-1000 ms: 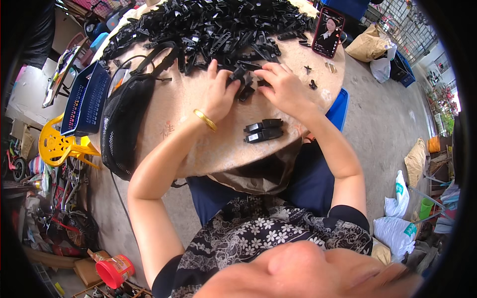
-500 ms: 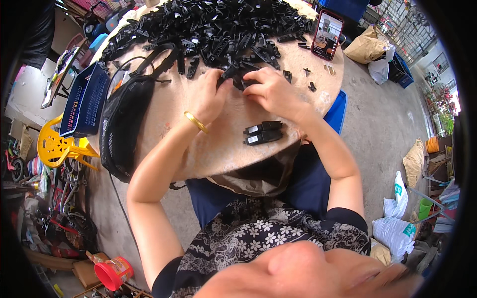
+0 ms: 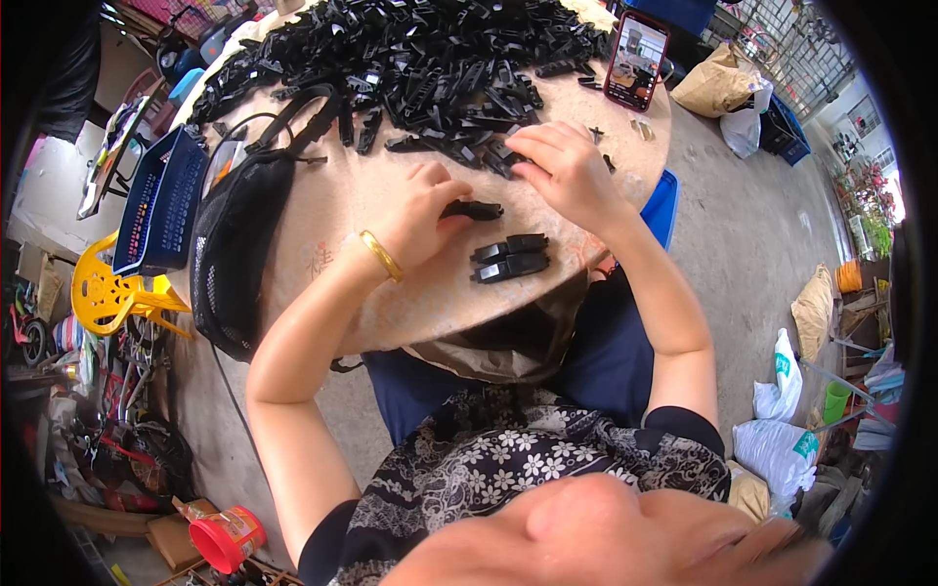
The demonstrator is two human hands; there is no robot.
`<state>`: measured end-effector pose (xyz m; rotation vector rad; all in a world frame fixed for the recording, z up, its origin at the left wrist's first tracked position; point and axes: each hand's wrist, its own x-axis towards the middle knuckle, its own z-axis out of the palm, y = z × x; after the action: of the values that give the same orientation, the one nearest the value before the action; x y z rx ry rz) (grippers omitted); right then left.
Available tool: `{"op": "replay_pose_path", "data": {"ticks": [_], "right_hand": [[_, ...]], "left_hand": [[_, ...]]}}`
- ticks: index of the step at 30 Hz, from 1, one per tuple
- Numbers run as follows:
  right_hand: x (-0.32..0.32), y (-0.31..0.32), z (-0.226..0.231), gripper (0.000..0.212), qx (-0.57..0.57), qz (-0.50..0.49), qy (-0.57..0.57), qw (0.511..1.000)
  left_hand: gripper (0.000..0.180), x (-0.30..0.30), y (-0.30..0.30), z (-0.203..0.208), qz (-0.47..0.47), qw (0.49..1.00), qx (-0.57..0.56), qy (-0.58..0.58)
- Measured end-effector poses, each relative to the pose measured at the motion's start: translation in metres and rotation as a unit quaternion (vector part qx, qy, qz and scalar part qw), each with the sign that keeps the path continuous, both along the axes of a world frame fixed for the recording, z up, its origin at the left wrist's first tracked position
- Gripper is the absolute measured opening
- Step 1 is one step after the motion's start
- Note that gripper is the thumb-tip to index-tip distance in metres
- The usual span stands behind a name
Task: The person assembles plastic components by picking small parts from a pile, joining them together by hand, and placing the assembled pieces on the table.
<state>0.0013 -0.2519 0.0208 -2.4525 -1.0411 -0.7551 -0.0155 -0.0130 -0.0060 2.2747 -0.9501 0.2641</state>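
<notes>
My left hand point(image 3: 430, 213) is closed around a black elongated plastic part point(image 3: 476, 210), whose far end sticks out to the right of my fingers just above the tabletop. Farther off and to the right, my right hand point(image 3: 562, 168) pinches at a black plastic part point(image 3: 500, 158) on the front edge of a large heap of similar black parts point(image 3: 420, 68). Between my forearms, near the table's front edge, two black plastic pieces point(image 3: 511, 259) lie side by side on the round beige table point(image 3: 391, 317).
A phone point(image 3: 637, 61) stands upright at the table's right. On the left are a black mesh bag point(image 3: 244, 259), a blue plastic basket point(image 3: 161, 200) and a yellow chair point(image 3: 103, 283). A few small loose bits point(image 3: 642, 128) lie by the phone. Sacks point(image 3: 777, 459) stand on the floor.
My hands were close together at the heap's front edge. The left has come nearer me with the black part; the right has shifted right and stays at the heap.
</notes>
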Motion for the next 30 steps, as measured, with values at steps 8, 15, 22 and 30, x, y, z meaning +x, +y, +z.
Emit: {"op": "replay_pose_path", "data": {"ticks": [8, 15, 22, 30], "right_hand": [[0.006, 0.002, -0.016, 0.027, -0.052, 0.003, 0.058, 0.997], [0.001, 0.006, -0.012, 0.022, -0.062, 0.019, 0.016, 0.998], [0.011, -0.001, -0.015, 0.022, -0.01, -0.021, 0.008, 1.0], [-0.016, 0.005, 0.004, 0.027, 0.208, -0.005, 0.22, 0.953]], "left_hand": [[0.018, 0.0, 0.001, 0.0, 0.025, 0.998, 0.008, 0.053], [0.019, -0.002, 0.0, -0.003, 0.012, 0.999, -0.029, 0.041], [0.019, -0.002, -0.001, 0.0, 0.011, 0.999, -0.013, 0.045], [0.018, -0.004, 0.0, 0.002, 0.01, 0.999, -0.013, 0.032]]}}
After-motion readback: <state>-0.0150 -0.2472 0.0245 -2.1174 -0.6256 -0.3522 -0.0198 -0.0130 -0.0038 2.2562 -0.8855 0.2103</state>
